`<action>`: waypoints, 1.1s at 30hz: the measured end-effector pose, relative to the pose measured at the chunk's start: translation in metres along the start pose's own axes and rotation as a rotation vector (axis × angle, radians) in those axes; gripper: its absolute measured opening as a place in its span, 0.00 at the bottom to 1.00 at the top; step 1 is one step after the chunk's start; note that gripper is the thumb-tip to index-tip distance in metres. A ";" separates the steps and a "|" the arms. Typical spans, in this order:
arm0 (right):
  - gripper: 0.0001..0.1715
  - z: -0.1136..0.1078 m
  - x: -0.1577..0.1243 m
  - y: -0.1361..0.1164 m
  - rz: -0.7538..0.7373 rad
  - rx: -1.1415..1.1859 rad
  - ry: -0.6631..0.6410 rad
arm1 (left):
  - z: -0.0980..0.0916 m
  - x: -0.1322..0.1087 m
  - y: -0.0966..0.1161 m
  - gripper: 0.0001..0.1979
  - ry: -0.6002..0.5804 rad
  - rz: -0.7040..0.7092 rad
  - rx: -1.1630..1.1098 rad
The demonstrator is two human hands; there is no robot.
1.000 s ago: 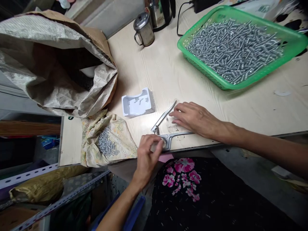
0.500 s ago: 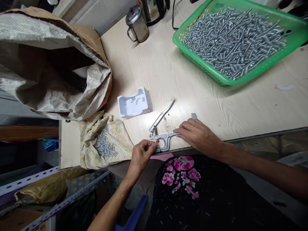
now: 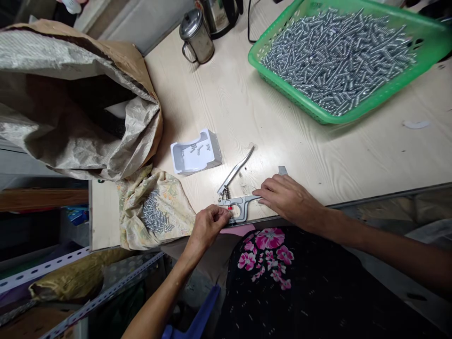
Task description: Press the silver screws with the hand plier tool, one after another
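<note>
A grey hand press (image 3: 243,202) with a raised silver lever (image 3: 236,170), a coil spring and a red part lies at the table's front edge. My left hand (image 3: 208,227) is at its lower jaw, thumb and fingertips pinched together; whatever they hold is hidden. My right hand (image 3: 287,197) is curled over the right end of the press's frame, gripping it. Left of the press, a pile of small metal springs (image 3: 155,214) lies on a patterned cloth (image 3: 180,202). Behind it stands a white plastic tray (image 3: 192,162) with several springs inside.
A green basket (image 3: 303,106) heaped with metal springs stands at the back right. On the left is a large open paper sack (image 3: 151,89). A metal mug (image 3: 197,40) and a kettle (image 3: 221,16) stand at the back. A grey scrap (image 3: 282,170) lies behind my right hand.
The view has shifted slightly. Both hands keep their places at the press, and the lever stays raised.
</note>
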State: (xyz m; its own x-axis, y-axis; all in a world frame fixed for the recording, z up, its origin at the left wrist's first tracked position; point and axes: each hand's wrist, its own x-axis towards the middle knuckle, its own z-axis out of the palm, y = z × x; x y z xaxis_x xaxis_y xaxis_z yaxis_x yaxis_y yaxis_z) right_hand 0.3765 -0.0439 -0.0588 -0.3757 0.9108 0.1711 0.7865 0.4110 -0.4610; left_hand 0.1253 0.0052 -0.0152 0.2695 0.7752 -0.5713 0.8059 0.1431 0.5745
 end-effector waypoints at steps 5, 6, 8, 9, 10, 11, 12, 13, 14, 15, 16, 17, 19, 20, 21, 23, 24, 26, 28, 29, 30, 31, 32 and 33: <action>0.38 -0.018 0.013 0.018 -0.056 0.009 -0.010 | 0.001 -0.001 0.003 0.15 0.026 0.012 0.018; 0.44 -0.021 0.017 0.024 -0.087 -0.015 -0.018 | 0.002 -0.001 0.003 0.15 0.031 0.015 0.025; 0.52 -0.023 0.025 0.035 -0.150 -0.052 -0.051 | 0.002 -0.001 0.004 0.15 0.037 0.019 0.037; 0.54 -0.022 0.028 0.040 -0.177 -0.062 -0.066 | 0.003 -0.001 0.004 0.15 0.041 0.018 0.040; 0.55 -0.022 0.031 0.044 -0.200 -0.067 -0.075 | 0.003 -0.001 0.004 0.15 0.044 0.016 0.040; 0.56 -0.021 0.035 0.047 -0.215 -0.069 -0.076 | 0.004 -0.001 0.004 0.14 0.048 0.012 0.040; 0.57 -0.021 0.038 0.049 -0.226 -0.068 -0.072 | 0.004 -0.001 0.004 0.14 0.053 0.007 0.039; 0.57 -0.021 0.041 0.050 -0.233 -0.067 -0.068 | 0.005 -0.001 0.004 0.14 0.058 0.002 0.037; 0.57 -0.021 0.044 0.050 -0.236 -0.065 -0.069 | 0.005 -0.002 0.004 0.14 0.063 -0.001 0.035; 0.56 -0.023 0.047 0.050 -0.237 -0.065 -0.076 | 0.006 -0.002 0.004 0.14 0.065 -0.004 0.031; 0.56 -0.024 0.050 0.049 -0.236 -0.067 -0.087 | 0.006 -0.002 0.004 0.14 0.069 -0.007 0.027; 0.55 -0.027 0.053 0.047 -0.233 -0.075 -0.103 | 0.006 -0.002 0.004 0.15 0.073 -0.006 0.023; 0.50 -0.032 0.057 0.044 -0.231 -0.109 -0.141 | 0.006 -0.001 0.004 0.15 0.080 -0.003 0.021; 0.47 -0.034 0.058 0.042 -0.233 -0.130 -0.157 | 0.006 0.000 0.003 0.14 0.081 -0.004 0.024; 0.44 -0.036 0.058 0.040 -0.236 -0.148 -0.171 | 0.006 0.000 0.003 0.14 0.080 -0.006 0.031; 0.38 -0.038 0.057 0.038 -0.247 -0.163 -0.188 | 0.006 -0.002 0.001 0.13 0.066 -0.013 0.055; 0.34 -0.038 0.055 0.037 -0.252 -0.158 -0.190 | 0.007 -0.004 0.001 0.13 0.064 -0.011 0.078; 0.27 -0.036 0.051 0.035 -0.254 -0.136 -0.190 | 0.010 -0.010 0.003 0.13 0.125 0.040 0.168; 0.20 -0.033 0.046 0.033 -0.246 -0.114 -0.185 | 0.015 -0.014 0.008 0.11 0.287 0.190 0.292; 0.17 -0.031 0.043 0.031 -0.237 -0.105 -0.179 | 0.018 -0.014 0.011 0.10 0.373 0.297 0.352; 0.14 -0.029 0.041 0.030 -0.225 -0.097 -0.170 | 0.022 -0.011 0.015 0.11 0.436 0.412 0.404; 0.12 -0.028 0.039 0.029 -0.215 -0.089 -0.159 | 0.026 -0.007 0.020 0.15 0.467 0.520 0.446; 0.11 -0.027 0.037 0.027 -0.206 -0.083 -0.150 | 0.029 -0.001 0.024 0.20 0.466 0.613 0.482; 0.11 -0.027 0.035 0.026 -0.198 -0.079 -0.145 | 0.031 0.007 0.028 0.25 0.439 0.687 0.513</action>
State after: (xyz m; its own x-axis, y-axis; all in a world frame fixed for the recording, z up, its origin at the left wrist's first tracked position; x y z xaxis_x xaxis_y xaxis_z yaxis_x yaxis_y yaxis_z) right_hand 0.3967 0.0001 -0.0413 -0.5880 0.7996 0.1220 0.7244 0.5877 -0.3603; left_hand 0.1660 -0.0047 -0.0217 0.6316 0.7653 0.1242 0.7060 -0.6339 0.3158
